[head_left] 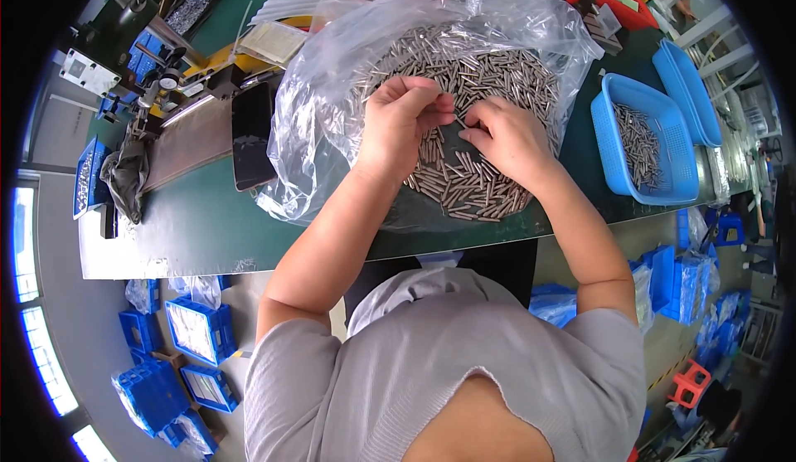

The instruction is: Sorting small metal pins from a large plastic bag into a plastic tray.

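Small grey metal pins [464,188] lie in a heap on a clear plastic bag [311,105] spread over the green table. Above the middle of the heap, my left hand [402,122] has its fingers curled in toward the thumb. My right hand [512,137] hovers just to the right, thumb and fingers bent together and pointing at the left one. A narrow gap separates the two hands. Whatever sits between the fingertips of either hand is too small or hidden to make out. A dark bare patch shows below the hands, between the loose pins.
A blue basket [605,130] holding more pins stands right of the bag, beside another blue basket [701,101]. Left of the bag lies a black phone [251,134], next to a metal fixture [170,76]. Red trays [634,14] sit at the far edge.
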### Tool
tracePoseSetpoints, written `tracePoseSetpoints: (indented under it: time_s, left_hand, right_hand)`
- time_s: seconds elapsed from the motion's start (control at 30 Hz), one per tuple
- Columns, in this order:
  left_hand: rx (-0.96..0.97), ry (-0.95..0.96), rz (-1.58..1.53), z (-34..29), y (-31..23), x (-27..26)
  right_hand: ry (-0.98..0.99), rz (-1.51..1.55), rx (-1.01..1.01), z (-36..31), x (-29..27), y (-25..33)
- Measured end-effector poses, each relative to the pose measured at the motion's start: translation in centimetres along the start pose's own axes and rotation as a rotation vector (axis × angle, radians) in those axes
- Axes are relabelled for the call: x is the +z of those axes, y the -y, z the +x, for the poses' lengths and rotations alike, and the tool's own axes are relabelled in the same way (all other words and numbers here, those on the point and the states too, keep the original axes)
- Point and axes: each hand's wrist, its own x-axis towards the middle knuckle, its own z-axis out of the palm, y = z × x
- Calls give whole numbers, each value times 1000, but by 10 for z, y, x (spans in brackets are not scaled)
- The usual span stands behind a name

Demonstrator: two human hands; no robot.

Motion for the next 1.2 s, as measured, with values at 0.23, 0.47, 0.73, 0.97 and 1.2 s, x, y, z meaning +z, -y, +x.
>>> tracePoseSetpoints:
  time_s: [0.23, 0.47, 0.73, 0.97, 1.2]
  left_hand:
    - [-20, 20, 28, 0, 1, -2]
    - [-180, 186, 106, -1, 3, 1]
    - [-189, 240, 160, 0, 7, 1]
    - [-170, 272, 189, -6, 6, 8]
    - [-163, 293, 80, -2, 8, 1]
  right_hand:
    - [-46, 149, 23, 1, -4, -8]
    - [27, 857, 185, 2, -22, -19]
    - [51, 843, 151, 0, -25, -13]
    - [75, 882, 126, 0, -24, -11]
    - [199, 1116, 303, 3, -20, -10]
